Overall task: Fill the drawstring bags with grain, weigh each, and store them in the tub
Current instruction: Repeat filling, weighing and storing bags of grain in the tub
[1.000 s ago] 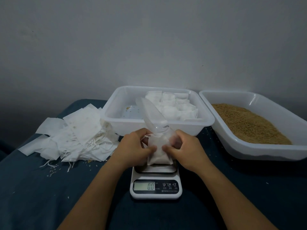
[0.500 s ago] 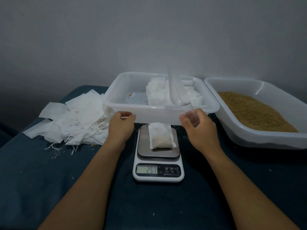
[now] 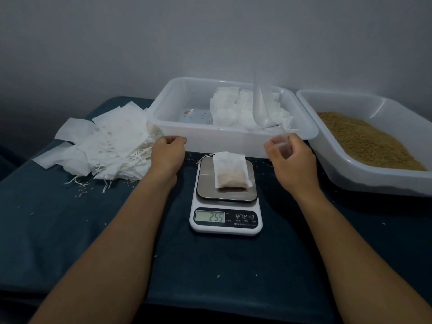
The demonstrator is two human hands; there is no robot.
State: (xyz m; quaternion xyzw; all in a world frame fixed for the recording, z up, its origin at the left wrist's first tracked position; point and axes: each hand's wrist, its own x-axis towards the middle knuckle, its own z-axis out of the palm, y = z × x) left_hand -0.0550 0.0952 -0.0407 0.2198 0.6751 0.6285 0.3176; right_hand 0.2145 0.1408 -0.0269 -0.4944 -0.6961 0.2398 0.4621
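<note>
We see a filled drawstring bag (image 3: 231,170) lying flat on the steel platform of a kitchen scale (image 3: 226,199), grain showing through its lower half and its string trailing off the platform's far left corner. The display (image 3: 209,216) reads 25.5. The bag sits between our two hands, touching neither.

Our left hand (image 3: 167,155) hovers just left of the bag, its fingers (image 3: 175,139) curled loosely in toward the palm with nothing in them, the fingertips close to the front wall of the storage tub (image 3: 229,142); we cannot tell whether they touch it.

Our right hand (image 3: 291,157) is just right of the bag, fingers (image 3: 284,146) wrapped around the handle of a clear plastic scoop (image 3: 263,106). The scoop's bowl rises from those fingers and stands over the tub.

Beyond both sets of fingertips, the white tub holds filled bags (image 3: 236,108) packed in rows toward its right and back, while its bare left floor carries a few stray grains. To the right of our right fingers, a second white tray (image 3: 346,169) holds loose brown grain (image 3: 367,141). To the left of our left fingers, a heap of empty bags (image 3: 100,141) lies with strings tangled at its near edge. Everything rests on a dark blue cloth (image 3: 70,230) dotted with scattered grains.
</note>
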